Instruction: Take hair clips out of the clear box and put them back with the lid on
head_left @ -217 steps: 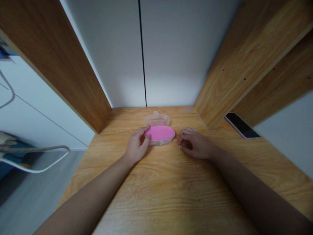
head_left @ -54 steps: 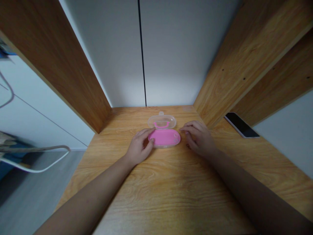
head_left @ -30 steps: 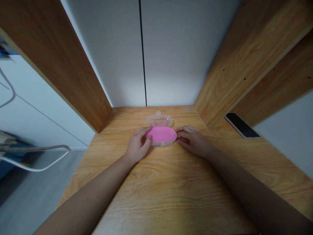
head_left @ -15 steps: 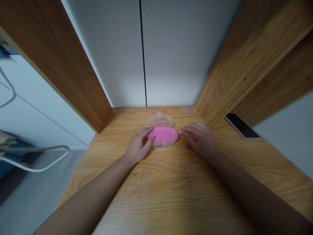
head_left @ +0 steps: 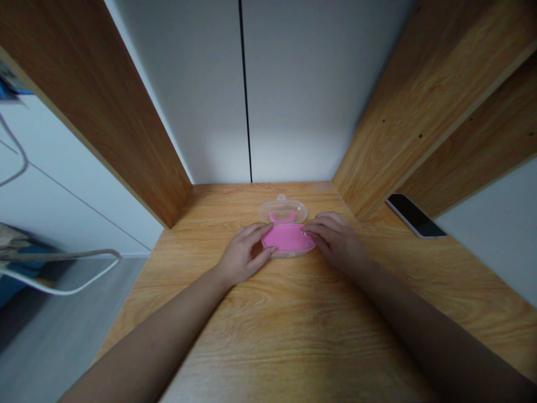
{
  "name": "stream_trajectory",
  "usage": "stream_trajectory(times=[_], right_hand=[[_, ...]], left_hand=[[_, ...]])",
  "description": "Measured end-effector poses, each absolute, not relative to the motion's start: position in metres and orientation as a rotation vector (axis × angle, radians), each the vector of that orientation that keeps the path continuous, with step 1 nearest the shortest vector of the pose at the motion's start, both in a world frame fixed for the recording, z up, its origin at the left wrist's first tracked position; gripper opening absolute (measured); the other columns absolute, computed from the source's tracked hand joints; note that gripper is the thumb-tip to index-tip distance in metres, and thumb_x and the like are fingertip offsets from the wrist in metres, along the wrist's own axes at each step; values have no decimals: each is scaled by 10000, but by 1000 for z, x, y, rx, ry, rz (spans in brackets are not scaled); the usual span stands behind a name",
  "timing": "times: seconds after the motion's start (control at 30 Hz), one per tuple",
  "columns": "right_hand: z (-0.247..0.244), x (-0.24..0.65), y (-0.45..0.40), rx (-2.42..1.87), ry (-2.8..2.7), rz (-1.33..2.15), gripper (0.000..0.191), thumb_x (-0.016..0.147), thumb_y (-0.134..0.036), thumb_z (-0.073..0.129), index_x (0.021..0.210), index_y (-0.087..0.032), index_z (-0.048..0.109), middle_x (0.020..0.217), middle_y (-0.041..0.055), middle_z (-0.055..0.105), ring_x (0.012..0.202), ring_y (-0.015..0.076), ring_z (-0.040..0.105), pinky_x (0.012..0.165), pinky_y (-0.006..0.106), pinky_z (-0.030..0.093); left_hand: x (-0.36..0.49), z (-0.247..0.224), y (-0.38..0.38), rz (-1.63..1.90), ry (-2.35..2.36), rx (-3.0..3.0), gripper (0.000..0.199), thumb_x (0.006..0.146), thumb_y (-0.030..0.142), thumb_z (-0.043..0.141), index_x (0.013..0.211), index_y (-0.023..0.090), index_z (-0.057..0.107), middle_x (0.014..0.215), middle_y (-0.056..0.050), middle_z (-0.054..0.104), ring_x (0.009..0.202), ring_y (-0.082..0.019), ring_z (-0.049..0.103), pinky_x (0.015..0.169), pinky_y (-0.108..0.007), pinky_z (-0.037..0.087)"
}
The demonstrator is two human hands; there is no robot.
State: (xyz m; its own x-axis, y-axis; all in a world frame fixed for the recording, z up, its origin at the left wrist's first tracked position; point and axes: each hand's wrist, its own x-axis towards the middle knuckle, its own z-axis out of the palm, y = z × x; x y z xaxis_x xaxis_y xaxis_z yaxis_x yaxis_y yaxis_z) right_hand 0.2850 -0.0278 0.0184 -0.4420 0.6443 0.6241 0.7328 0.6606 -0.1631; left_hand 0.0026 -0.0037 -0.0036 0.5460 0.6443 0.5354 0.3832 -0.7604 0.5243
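Well, a small clear plastic case (head_left: 287, 230) lies open and flat on the desk (head_left: 293, 341), its two oval halves joined along a hinge line running side to side. The far half (head_left: 282, 210) is see-through, with a small round tab at its far end and a pink U-shaped piece (head_left: 277, 218) showing inside it. The near half is filled by a bright pink oval insert (head_left: 288, 238), smooth across the top, with a thin clear rim around it and faint ring shapes at its right end.

The left hand (head_left: 245, 254) sits at the case's left end, its fingers (head_left: 262, 230) curved over the edge of the pink insert and touching it. The right hand (head_left: 333, 240) comes in from the other side, its fingers (head_left: 314, 230) lying across the upper right of the same half. The two hands nearly meet over the insert. Both sets of fingers are closed up around the case, but I can't tell whether they grip it or only rest on it.

Behind the case stands a pale grey wall (head_left: 201, 112) with a dark vertical seam. Well to its right, a black phone (head_left: 414, 215) lies on the desk.
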Motion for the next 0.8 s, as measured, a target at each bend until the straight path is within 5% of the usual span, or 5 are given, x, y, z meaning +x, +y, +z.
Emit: stream_trajectory(times=[0.8], right_hand=[[21, 277, -30, -1157, -2112, -110, 139, 956, -248, 609, 1033, -272, 723, 1119, 82, 665, 1077, 279, 607, 902, 497, 525]], left_hand=[[4, -4, -4, 1061, 815, 2455, 491, 954, 343, 608, 1415, 192, 536, 1286, -146, 651, 1184, -280, 620, 1009, -460, 522]])
